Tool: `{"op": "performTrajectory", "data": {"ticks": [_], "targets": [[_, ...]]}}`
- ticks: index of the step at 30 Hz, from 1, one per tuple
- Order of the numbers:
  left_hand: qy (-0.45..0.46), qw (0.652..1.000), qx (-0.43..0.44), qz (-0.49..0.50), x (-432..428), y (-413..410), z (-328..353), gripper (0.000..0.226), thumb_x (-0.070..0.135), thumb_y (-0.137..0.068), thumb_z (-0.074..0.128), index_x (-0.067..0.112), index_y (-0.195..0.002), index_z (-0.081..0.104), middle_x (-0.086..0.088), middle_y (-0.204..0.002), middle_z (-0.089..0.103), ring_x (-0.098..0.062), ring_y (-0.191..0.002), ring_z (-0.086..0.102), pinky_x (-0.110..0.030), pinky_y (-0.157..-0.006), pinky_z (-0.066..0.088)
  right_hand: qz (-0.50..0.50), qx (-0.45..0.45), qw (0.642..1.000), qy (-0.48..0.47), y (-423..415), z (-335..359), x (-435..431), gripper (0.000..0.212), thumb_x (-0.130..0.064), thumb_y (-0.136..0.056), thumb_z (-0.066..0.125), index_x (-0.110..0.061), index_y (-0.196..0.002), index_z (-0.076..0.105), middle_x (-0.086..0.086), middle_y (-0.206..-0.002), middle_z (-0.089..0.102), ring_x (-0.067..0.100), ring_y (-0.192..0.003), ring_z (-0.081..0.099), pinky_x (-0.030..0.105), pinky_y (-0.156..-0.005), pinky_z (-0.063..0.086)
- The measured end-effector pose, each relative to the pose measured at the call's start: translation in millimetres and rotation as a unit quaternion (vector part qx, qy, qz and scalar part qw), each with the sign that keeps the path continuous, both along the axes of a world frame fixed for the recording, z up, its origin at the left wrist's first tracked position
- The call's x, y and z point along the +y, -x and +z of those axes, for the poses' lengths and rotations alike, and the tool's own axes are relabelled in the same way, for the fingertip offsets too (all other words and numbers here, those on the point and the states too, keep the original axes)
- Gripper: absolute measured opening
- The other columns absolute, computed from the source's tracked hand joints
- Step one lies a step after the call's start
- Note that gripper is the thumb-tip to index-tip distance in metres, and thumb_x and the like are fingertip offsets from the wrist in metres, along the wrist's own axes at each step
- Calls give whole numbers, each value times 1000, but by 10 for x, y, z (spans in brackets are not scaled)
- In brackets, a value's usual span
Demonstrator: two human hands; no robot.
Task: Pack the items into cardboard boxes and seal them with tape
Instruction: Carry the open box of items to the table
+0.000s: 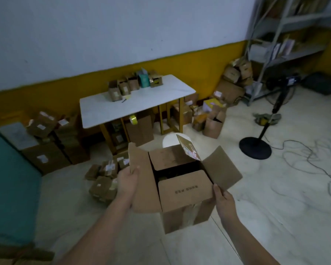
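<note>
A brown cardboard box (pixel 183 213) stands on the floor in front of me with its top flaps partly folded. The near and far inner flaps lie almost flat, with a dark gap between them. My left hand (pixel 127 180) grips the edge of the raised left flap. My right hand (pixel 225 199) holds the lower edge of the right flap, which sticks out to the right. A colourful item (pixel 188 148) pokes up at the box's far side. A roll of yellow tape (pixel 133 119) hangs at the front edge of the white table (pixel 107 111).
Several small boxes stand at the back of the table. Stacked cartons (pixel 46 150) sit at the left, small parcels (pixel 101 180) on the floor beside the box, more cartons (pixel 212 115) right of the table. A fan stand (pixel 255 147), loose cables (pixel 304 159) and a metal shelf (pixel 287 44) fill the right.
</note>
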State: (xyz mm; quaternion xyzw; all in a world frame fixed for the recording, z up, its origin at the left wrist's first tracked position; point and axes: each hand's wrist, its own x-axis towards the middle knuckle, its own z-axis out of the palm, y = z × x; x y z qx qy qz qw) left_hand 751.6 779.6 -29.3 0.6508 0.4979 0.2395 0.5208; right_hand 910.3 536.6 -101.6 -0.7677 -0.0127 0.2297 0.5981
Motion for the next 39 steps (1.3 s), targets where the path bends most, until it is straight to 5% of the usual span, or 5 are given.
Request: {"op": "performTrajectory", "data": {"ticks": [9,12,22,32,39], "targets": [[-16,999,14,-30,711,-1454,-145,25,25,-101,55,16,-82,68,-4,-81,70,-24,-75,66,-35,-70,53,-5,0,1000,-11,-1348,-182,581,37,-38,-102,46,-8,-102,68,9,-94,70,23,-88,66,32,-65,51],[-22,999,12,-22,931,-2021,-174,24,25,-101,55,19,-82,68,2,-77,69,-17,-72,65,-27,-58,47,9,-5,1000,-7,-1930,-172,813,38,-38,-102,46,-7,-100,68,12,-94,70,27,-90,66,42,-74,54],[-52,998,18,2,1580,-3644,21,35,25,-101,54,11,-69,59,0,-63,60,-17,-61,57,-23,-49,38,39,-8,999,-19,-3657,10,1609,32,-40,-102,45,-19,-92,67,6,-93,69,22,-87,65,36,-67,52],[-35,999,-4,0,2798,-5153,-21,31,28,-100,56,9,-79,70,-7,-71,69,-22,-65,65,-27,-56,47,51,-27,998,-4,-5204,25,2713,34,-46,-100,46,-23,-89,69,-2,-90,70,17,-85,66,33,-64,50],[-58,998,12,13,3712,-6229,8,46,23,-99,56,17,-57,37,4,-50,42,-11,-46,37,-23,-42,29,56,-58,997,11,-6248,137,3613,30,-41,-100,49,-27,-81,68,-9,-83,70,10,-78,64,27,-59,45]]}}
